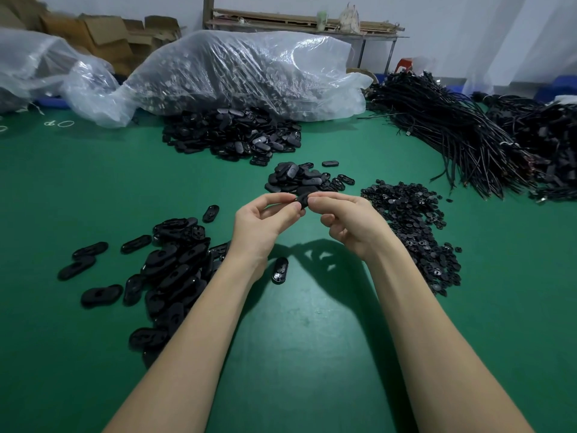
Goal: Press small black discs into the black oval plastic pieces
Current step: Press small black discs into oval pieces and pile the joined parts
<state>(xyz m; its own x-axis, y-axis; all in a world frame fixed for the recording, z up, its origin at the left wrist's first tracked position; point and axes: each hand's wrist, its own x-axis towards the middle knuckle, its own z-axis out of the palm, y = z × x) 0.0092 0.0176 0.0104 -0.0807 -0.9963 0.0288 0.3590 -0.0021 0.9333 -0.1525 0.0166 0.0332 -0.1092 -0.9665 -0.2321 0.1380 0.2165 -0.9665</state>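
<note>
A black oval plastic piece [302,200] is held above the green table between both hands. My left hand [265,220] pinches its left end with thumb and fingers. My right hand [346,220] grips its right end, thumb pressing on top; any disc there is hidden under the fingers. A heap of small black discs [412,220] lies just right of my right hand. A small pile of oval pieces [299,178] lies right behind the hands. Another heap of oval pieces [175,264] spreads at the left. One oval piece [280,269] lies alone under my left wrist.
A bigger heap of oval pieces [234,135] spills from a clear plastic bag [249,73] at the back. Bundles of black cables [462,132] fill the right rear of the green table [296,339]. Cardboard boxes [103,35] and another plastic bag [37,60] stand back left.
</note>
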